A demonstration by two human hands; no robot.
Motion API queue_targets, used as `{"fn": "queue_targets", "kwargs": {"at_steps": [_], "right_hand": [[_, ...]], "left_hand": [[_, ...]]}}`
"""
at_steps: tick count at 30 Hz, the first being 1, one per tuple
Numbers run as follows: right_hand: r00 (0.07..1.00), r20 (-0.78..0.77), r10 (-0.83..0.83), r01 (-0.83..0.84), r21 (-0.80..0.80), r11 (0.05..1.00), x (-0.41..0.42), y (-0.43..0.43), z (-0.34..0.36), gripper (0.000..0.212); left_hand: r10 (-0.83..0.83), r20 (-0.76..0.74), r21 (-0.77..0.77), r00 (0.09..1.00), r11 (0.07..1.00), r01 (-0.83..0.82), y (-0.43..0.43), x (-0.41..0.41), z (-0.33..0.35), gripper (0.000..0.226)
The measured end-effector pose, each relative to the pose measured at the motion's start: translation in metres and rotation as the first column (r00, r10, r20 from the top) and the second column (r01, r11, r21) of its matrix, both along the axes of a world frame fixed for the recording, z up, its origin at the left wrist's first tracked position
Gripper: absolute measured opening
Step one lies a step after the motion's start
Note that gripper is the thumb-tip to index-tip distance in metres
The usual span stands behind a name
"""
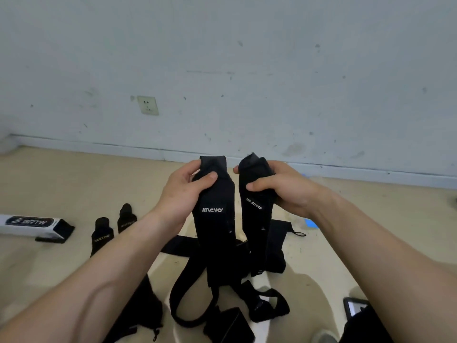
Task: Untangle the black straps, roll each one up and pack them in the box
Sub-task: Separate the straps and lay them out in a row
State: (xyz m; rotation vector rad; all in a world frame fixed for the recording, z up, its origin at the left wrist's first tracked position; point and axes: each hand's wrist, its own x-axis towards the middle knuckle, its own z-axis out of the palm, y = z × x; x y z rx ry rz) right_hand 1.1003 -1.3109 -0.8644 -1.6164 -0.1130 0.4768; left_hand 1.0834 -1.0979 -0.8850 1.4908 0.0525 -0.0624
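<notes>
Two wide black straps with white lettering hang side by side in front of me, above the floor. My left hand [184, 191] grips the top of the left strap [215, 219], thumb across its front. My right hand [279, 186] grips the top of the right strap [257, 214] the same way. Below, their lower ends run into a tangle of black straps [222, 303] on the floor. The white box [29, 225] with a dark logo lies on its side at the far left, its open end facing right.
Two more black straps [102, 235] with yellow lettering lie left of my forearm, near the box. A phone [354, 306] rests on the floor at lower right. A blue scrap [310, 222] lies right of the straps. The wall and a socket [148, 105] stand behind.
</notes>
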Motion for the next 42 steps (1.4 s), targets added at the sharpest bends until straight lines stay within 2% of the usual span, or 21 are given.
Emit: {"fn": "queue_targets", "kwargs": {"at_steps": [5, 10, 13, 17, 22, 24, 26, 29, 35, 38, 40, 42], "right_hand": [[1.0, 0.008, -0.023, 0.022, 0.104, 0.994, 0.001, 0.014, -0.002, 0.023], [0.958, 0.279, -0.067, 0.061, 0.03, 0.998, -0.002, 0.023, -0.008, 0.023], [0.95, 0.302, -0.079, 0.06, 0.072, 0.996, -0.006, 0.024, -0.006, 0.027], [0.972, 0.228, -0.063, 0.021, 0.183, 0.983, -0.009, 0.021, -0.003, 0.024], [0.996, 0.083, -0.043, 0.016, 0.302, 0.953, -0.013, 0.022, 0.0, 0.007], [0.998, -0.056, 0.004, 0.022, 0.446, 0.895, -0.011, 0.019, 0.004, 0.021], [0.99, -0.129, 0.058, 0.02, 0.53, 0.847, -0.008, 0.012, 0.006, 0.033], [0.992, -0.097, 0.076, -0.019, 0.49, 0.872, -0.004, 0.006, 0.004, 0.037], [1.0, 0.0, 0.021, -0.02, 0.298, 0.954, -0.002, -0.006, 0.006, 0.016], [0.999, -0.024, 0.031, -0.023, 0.295, 0.955, -0.002, -0.007, 0.005, 0.021], [0.998, -0.033, 0.059, -0.046, 0.295, 0.954, -0.003, -0.004, 0.006, 0.021], [0.998, -0.033, 0.053, -0.04, 0.315, 0.948, -0.004, -0.003, 0.008, 0.012]], "left_hand": [[0.006, 0.046, 0.017, 0.999, 1.0, -0.007, -0.009, -0.005, -0.003, 0.023], [0.017, 0.104, 0.002, 0.994, 1.0, -0.017, -0.015, -0.013, -0.002, 0.023], [0.006, 0.136, 0.062, 0.991, 0.998, -0.015, -0.014, -0.014, -0.003, 0.023], [-0.052, 0.112, 0.124, 0.992, 0.991, 0.038, -0.013, -0.015, -0.001, 0.016], [-0.069, 0.082, 0.12, 0.994, 0.991, 0.059, -0.013, -0.016, 0.001, 0.016], [-0.09, 0.073, 0.105, 0.993, 0.991, 0.082, -0.012, -0.016, 0.003, 0.01], [-0.116, 0.053, 0.067, 0.992, 0.991, 0.112, -0.008, -0.016, 0.007, 0.007], [-0.16, 0.033, 0.032, 0.987, 0.987, 0.159, -0.003, -0.015, 0.009, 0.006], [-0.2, 0.022, -0.01, 0.979, 0.98, 0.201, 0.003, -0.016, 0.014, 0.009], [-0.199, 0.006, 0.0, 0.98, 0.98, 0.199, 0.006, -0.016, 0.015, 0.021], [-0.208, -0.002, 0.04, 0.978, 0.977, 0.208, 0.007, -0.017, 0.014, 0.011], [-0.215, -0.006, 0.081, 0.977, 0.973, 0.215, 0.006, -0.018, 0.013, 0.009]]}}
